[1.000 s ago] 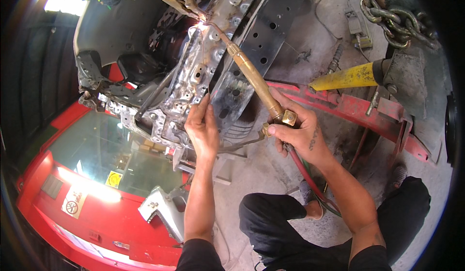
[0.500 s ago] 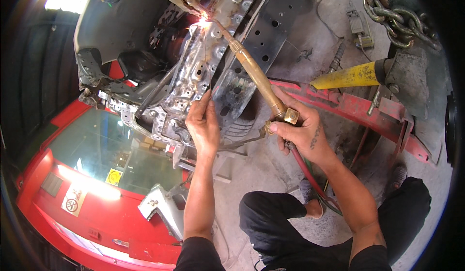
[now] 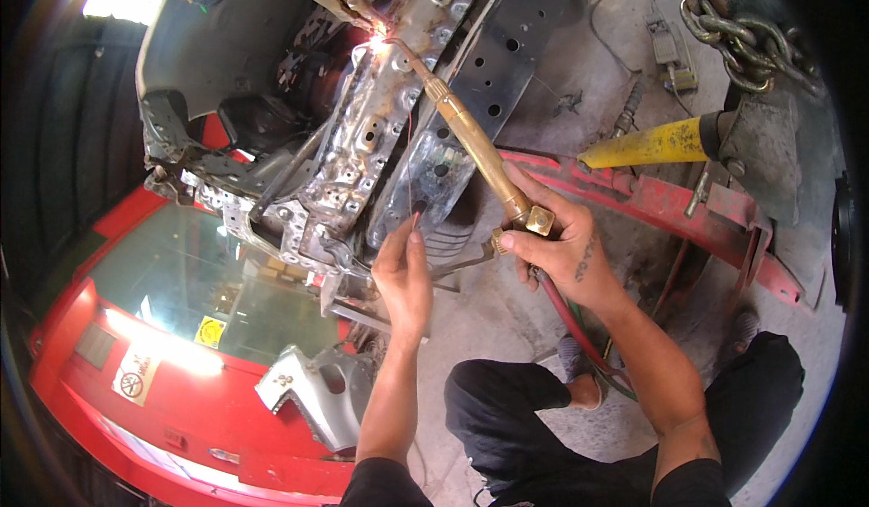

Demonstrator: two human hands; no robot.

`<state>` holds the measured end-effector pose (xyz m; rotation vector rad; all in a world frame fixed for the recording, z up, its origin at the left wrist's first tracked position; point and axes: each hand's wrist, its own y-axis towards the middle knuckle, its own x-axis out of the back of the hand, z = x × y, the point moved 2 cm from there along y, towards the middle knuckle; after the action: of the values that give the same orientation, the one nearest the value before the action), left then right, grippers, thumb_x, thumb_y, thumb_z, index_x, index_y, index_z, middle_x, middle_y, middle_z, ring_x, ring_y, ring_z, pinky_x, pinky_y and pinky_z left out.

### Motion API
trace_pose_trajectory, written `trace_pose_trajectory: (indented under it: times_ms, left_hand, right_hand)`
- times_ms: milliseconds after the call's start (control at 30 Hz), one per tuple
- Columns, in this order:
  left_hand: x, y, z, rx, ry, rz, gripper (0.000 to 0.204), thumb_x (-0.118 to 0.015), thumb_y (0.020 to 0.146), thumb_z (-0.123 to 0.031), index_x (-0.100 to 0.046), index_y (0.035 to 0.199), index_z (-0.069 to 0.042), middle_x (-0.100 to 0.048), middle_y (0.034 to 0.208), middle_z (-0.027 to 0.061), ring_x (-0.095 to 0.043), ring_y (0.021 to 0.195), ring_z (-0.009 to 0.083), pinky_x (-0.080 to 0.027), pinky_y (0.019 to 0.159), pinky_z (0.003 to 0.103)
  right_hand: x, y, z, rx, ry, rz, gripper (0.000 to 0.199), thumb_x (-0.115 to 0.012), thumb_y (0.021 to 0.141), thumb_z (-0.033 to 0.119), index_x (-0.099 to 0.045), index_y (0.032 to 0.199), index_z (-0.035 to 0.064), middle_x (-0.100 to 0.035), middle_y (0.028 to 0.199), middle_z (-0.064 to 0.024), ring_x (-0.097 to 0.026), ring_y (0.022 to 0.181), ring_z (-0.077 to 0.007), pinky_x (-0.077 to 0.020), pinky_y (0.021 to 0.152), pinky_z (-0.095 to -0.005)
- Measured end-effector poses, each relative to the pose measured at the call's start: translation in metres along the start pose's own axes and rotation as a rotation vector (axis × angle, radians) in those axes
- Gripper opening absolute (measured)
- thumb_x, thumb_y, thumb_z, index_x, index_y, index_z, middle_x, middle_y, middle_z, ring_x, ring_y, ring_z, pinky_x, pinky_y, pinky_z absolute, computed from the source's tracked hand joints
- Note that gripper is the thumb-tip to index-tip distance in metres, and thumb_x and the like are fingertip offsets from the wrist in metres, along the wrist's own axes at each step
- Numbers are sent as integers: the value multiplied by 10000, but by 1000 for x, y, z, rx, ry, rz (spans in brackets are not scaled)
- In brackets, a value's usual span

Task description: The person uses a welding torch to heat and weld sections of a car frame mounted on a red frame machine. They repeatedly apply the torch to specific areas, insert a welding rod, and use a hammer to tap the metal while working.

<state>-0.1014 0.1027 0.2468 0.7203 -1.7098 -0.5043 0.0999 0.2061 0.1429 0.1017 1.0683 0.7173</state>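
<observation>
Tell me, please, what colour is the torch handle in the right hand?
Brass-gold, seen in the head view: the torch handle runs from the right hand up toward the flame.

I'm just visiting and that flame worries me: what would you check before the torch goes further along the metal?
1. Right hand gripped on torch: ok.
2. Flame on the metal panel: ok.
3. Left hand away from flame: ok.
4. Thin rod in left hand reaching the flame: cannot tell.
5. Hoses clear of the knee: not ok, they run close beside it.
6. Gloves: not ok, hands bare.
</observation>
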Motion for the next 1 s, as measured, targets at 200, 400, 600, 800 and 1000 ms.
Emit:
trace_pose_trajectory:
  times_ms: [200, 400, 600, 800, 1000]
  left_hand:
    - [2, -20, -8, 260, -311, 20, 309, -631, 1075, -206, -703, 1258, 32, -550, 724, -44, -399, 603, 18, -311, 544, 197]
    - [-12, -18, -16, 491, -709, 62, 345, -604, 1097, -297, -689, 1180, 27, -417, 650, -59, -317, 534, 38, -255, 487, 226]
    - [-24, -19, -26, 416, -594, 93, 397, -582, 1108, -342, -679, 1202, 31, -464, 681, -51, -350, 538, 39, -263, 491, 232]
    - [-20, -59, 1, 174, -71, 223, 296, -606, 1088, -220, -730, 1165, 37, -669, 846, 83, -581, 809, 134, -484, 748, 298]
    - [-9, -131, 57, 252, 52, 368, 284, -619, 1067, -206, -737, 1135, 44, -718, 869, 228, -715, 777, 287, -546, 754, 377]
  right_hand:
    - [-2, -1, -2, 15, -29, -10, 744, -718, 926, -17, -457, 1609, 128, -666, 959, -2, -581, 669, -42, -506, 569, -223]
    - [-7, -4, -8, -5, -88, -18, 753, -723, 922, -17, -446, 1611, 104, -657, 975, 12, -578, 716, -30, -508, 594, -215]
    - [-2, 2, -11, 20, -86, -35, 741, -720, 921, -20, -455, 1604, 93, -663, 990, 10, -582, 727, -31, -507, 595, -212]
    - [1, 2, -7, 38, -49, -3, 739, -706, 932, -31, -441, 1610, 96, -682, 996, -21, -593, 712, -40, -510, 571, -223]
    - [-3, 1, -7, 45, -41, 7, 734, -685, 932, -54, -441, 1609, 92, -657, 989, -41, -609, 616, -77, -502, 506, -241]
